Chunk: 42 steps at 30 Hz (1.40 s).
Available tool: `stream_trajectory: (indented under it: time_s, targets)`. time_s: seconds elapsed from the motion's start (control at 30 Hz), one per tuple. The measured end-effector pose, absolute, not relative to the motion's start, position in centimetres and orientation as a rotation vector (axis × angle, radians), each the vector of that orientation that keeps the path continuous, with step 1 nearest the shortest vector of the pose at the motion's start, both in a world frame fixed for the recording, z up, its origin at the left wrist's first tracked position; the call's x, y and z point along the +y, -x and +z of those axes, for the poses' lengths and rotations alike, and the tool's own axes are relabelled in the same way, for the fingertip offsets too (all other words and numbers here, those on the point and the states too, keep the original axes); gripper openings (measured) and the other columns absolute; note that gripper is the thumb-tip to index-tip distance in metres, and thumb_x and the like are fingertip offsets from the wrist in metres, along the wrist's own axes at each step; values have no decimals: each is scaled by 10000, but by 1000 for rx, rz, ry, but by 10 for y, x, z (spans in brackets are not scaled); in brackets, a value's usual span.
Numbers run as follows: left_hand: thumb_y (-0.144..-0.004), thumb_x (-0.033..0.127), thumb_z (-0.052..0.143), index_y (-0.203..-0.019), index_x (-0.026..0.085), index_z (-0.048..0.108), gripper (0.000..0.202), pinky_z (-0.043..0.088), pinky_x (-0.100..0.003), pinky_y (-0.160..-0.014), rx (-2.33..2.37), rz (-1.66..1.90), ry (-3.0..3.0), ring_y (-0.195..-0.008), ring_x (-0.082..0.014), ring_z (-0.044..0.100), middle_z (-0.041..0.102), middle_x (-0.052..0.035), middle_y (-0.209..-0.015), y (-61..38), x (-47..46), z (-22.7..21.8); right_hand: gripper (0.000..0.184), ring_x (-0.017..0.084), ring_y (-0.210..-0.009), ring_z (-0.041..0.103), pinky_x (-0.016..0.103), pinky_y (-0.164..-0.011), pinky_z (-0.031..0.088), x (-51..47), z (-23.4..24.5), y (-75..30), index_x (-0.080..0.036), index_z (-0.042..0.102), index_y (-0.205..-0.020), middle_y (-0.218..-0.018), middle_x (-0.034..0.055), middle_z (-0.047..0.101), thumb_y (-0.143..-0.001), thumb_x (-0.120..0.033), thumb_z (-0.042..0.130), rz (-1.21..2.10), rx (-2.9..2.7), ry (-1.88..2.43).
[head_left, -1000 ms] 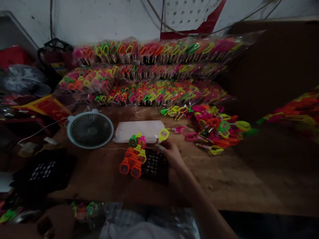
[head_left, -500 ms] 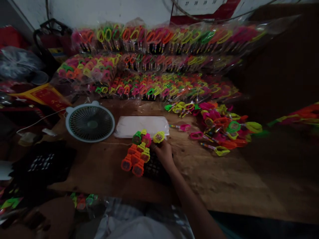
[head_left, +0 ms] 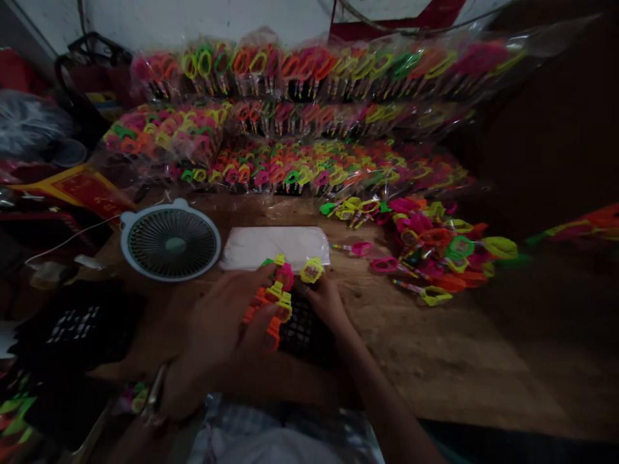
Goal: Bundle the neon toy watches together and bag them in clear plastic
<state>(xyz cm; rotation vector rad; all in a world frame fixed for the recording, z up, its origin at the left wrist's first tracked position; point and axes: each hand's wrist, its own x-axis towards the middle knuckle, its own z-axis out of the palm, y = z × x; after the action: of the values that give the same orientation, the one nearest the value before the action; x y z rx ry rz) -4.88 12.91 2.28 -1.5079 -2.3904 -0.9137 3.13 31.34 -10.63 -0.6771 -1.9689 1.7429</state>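
A black grid tray (head_left: 304, 332) lies on the wooden table (head_left: 425, 348) in front of me. Several neon scissors (head_left: 276, 293) stand upright in its left cells, handles up. My right hand (head_left: 325, 301) pinches a yellow pair of scissors (head_left: 312, 270) at the tray's far edge, beside the standing ones. My left hand (head_left: 217, 335) reaches over the tray's left side, fingers spread and resting against the orange handles. A loose heap of neon scissors (head_left: 425, 241) lies to the right.
A small white fan (head_left: 170, 241) lies face up at the left, a flat white packet (head_left: 275, 247) behind the tray. Plastic-wrapped rows of scissors (head_left: 300, 122) are stacked at the back. A second black tray (head_left: 80, 325) sits at the left.
My left hand has come into view from the lower left and landed on the standing scissors. My right hand has brought the yellow scissors left, up against the standing group.
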Motion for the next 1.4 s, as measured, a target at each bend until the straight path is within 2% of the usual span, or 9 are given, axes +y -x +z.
stream_trajectory:
  time_s: [0.2,0.37,0.47,0.63,0.77,0.9,1.03,1.2,1.4]
  targets:
    - [-927,297,392,-1373,193,394,458,339,-473,-1090,-2489,-572,1692,-1369,-266,289,415,-52,-1441,51,158,-16,229,247,-795,665,364,-747,532,315,-108,-33,-169,671,-822,-835,63,729,-704,-365,663,1842,-1927,624]
    - [-897,213,411,-1282,202,499,395,357,-453,-1093,-2482,-594,1612,-1363,-248,306,466,-29,-1403,49,154,-30,147,242,-780,657,325,-701,509,305,-99,-27,-168,660,-855,-824,73,718,-740,-234,597,1525,-2210,657]
    - [-893,204,422,-1250,181,514,370,367,-428,-1096,-2438,-677,1569,-1350,-232,335,519,-44,-1351,48,152,-31,262,232,-826,652,311,-729,492,294,-91,-25,-165,646,-920,-878,83,712,-723,-86,494,1368,-2346,651]
    - [-892,224,445,-1279,179,485,391,406,-427,-1058,-2383,-667,1546,-1322,-245,383,546,-52,-1319,47,151,-34,325,190,-842,639,296,-761,499,322,-85,-30,-162,617,-1062,-972,71,697,-750,-135,530,1544,-2413,350]
    - [-884,196,455,-1213,165,532,339,411,-409,-1045,-2320,-714,1458,-1276,-231,439,592,-69,-1253,45,155,-40,421,203,-769,657,300,-684,495,376,-72,-25,-135,499,-1240,-911,120,690,-824,-199,517,921,-2580,1084]
    - [-882,185,458,-1113,145,582,265,452,-401,-990,-2246,-840,1321,-1148,-223,544,635,-96,-1164,42,164,-40,285,282,-893,667,343,-716,484,398,-61,-24,-114,561,-1124,-961,207,673,-886,-213,441,404,-2639,1584]
    - [-879,155,467,-1057,163,597,220,459,-366,-970,-2186,-948,1320,-1074,-188,577,663,-69,-1083,41,162,-34,295,248,-832,676,283,-647,458,375,-61,-51,-116,478,-1175,-933,172,684,-931,-227,356,492,-2529,1563]
    - [-873,212,516,-1126,214,572,259,417,-415,-1017,-2181,-827,1554,-1191,-218,499,631,-42,-1171,41,145,-36,258,217,-825,658,255,-633,440,314,-70,-83,-154,503,-1140,-930,99,696,-913,-271,468,839,-2497,1326]
    - [-875,231,490,-1231,195,514,359,358,-482,-1066,-2166,-651,1767,-1324,-262,362,557,-66,-1301,41,140,-35,138,283,-973,578,375,-812,440,275,-69,-94,-166,680,-844,-978,145,648,-847,-159,542,451,-2616,1295]
